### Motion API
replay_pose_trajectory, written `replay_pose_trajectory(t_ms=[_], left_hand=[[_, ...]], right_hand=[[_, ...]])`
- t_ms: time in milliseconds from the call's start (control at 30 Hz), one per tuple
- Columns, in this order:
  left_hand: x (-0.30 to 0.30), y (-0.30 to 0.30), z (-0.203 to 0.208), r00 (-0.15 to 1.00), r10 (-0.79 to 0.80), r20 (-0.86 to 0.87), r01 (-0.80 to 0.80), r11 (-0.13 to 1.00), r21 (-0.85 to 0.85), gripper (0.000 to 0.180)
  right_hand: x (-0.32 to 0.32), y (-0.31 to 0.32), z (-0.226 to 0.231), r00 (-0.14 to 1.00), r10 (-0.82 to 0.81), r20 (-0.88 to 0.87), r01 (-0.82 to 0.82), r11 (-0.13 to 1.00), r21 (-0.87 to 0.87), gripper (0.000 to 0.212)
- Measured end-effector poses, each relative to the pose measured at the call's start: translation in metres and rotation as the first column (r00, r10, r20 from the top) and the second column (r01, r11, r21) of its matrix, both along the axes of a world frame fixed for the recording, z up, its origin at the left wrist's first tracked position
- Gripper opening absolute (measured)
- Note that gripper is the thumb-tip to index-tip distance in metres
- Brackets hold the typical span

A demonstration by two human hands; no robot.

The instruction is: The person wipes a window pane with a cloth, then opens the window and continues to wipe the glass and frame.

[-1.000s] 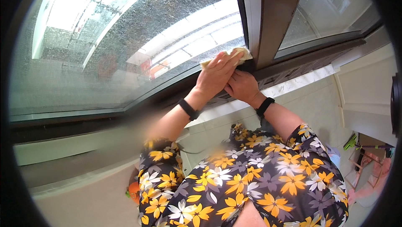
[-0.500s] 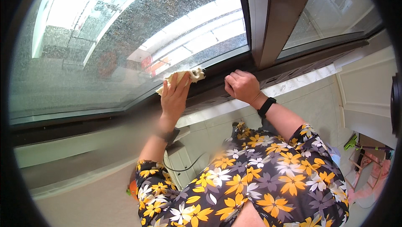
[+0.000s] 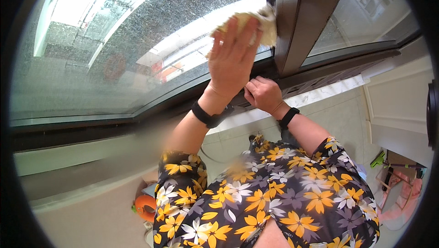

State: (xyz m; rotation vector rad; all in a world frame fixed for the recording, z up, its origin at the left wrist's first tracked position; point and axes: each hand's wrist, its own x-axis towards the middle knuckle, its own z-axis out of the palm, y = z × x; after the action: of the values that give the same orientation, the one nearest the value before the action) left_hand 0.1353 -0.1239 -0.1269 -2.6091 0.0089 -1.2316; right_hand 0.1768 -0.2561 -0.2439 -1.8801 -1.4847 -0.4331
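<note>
With its fingers stretched out, my left hand presses a pale cream cloth against the window glass. The cloth lies at the lower right of the pane, beside the dark upright frame. Streaks and specks cover the glass. Just right of my left wrist, my right hand is closed in a fist at the lower window frame. Its curled fingers hide whatever they may hold. Each wrist has a dark band.
A second pane stands right of the upright frame. Below runs a pale marbled ledge. White cabinets are at the right, with a green-headed cleaning tool on the floor. An orange ring-shaped object lies at the lower left.
My left hand has moved up and to the right over the glass, taking the cloth from the pane's lower edge to the upright frame. My right hand has stayed in place.
</note>
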Motion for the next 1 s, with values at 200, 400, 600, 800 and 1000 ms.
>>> replay_pose_trajectory(t_ms=[200, 400, 600, 800, 1000], left_hand=[[-0.018, 0.005, -0.059, 0.931, -0.077, -0.357, 0.119, 0.988, 0.098, 0.041], [-0.015, 0.010, -0.038, 0.953, -0.089, -0.290, 0.142, 0.976, 0.167, 0.039], [-0.016, 0.000, -0.042, 0.979, -0.010, -0.205, 0.035, 0.992, 0.120, 0.040], [-0.081, 0.053, -0.075, 0.878, 0.077, -0.472, 0.078, 0.951, 0.298, 0.044], [-0.139, 0.101, -0.059, 0.955, 0.194, -0.226, -0.158, 0.973, 0.167, 0.039]], right_hand=[[-0.001, 0.005, -0.006, 0.999, 0.034, -0.021, -0.032, 0.995, 0.094, 0.014], [0.001, 0.001, -0.006, 0.999, 0.006, -0.037, -0.007, 1.000, -0.027, 0.013], [0.001, -0.003, -0.001, 0.999, 0.008, -0.034, -0.008, 1.000, 0.000, 0.014], [0.000, -0.002, -0.007, 1.000, 0.005, -0.004, -0.005, 0.999, 0.038, 0.013], [-0.001, -0.001, -0.005, 1.000, -0.001, 0.005, 0.001, 1.000, 0.009, 0.014]])
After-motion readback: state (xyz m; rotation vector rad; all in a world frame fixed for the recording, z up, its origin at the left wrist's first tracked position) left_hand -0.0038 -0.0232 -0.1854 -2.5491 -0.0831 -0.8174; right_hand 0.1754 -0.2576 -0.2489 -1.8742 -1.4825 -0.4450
